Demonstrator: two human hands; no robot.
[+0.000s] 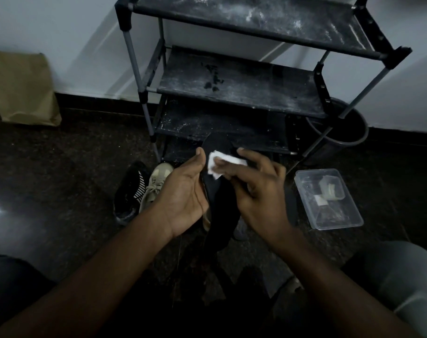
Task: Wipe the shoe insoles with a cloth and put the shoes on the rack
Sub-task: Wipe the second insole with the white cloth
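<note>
dark floor [61,167], insole [219,201] lengthwise away, cloth [222,162] seemingly pressed near toe

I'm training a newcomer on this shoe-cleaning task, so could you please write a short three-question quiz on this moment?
1. True or false: shoes already sit on the rack shelves.
2. Which hand presses the white cloth to the dark insole? A) left B) right
3. Fill in: the clear plastic container lies on the floor to the person's ____.

Key: 1. False; the visible shelves are bare, and the beige shoe and black striped shoe are on the floor. 2. B; the right hand wipes while the left hand steadies the insole. 3. right.
</note>
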